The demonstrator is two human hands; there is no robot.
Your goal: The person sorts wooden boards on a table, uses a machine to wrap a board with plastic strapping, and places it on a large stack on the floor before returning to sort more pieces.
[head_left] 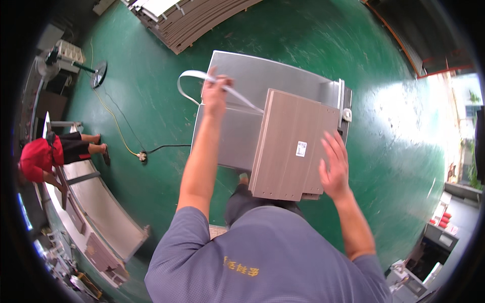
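A stack of brown wood-grain panels [289, 121] lies on a grey metal machine table [247, 68] in front of me. A white label [301, 149] is stuck on the top panel. My left hand [215, 96] is closed on a white strap [243, 97] over the table's left part. From this hand the strap runs to the stack's left edge on one side and bends into a loop on the other. My right hand [335, 166] is by the stack's right edge, fingers spread, holding nothing. Whether it touches the panels I cannot tell.
A person in a red shirt [35, 159] bends over a long workbench [103, 202] at the left. A black cable [169, 146] runs across the green floor to the table. A fan [99, 74] stands at the far left. More brown boards [197, 22] are piled at the back.
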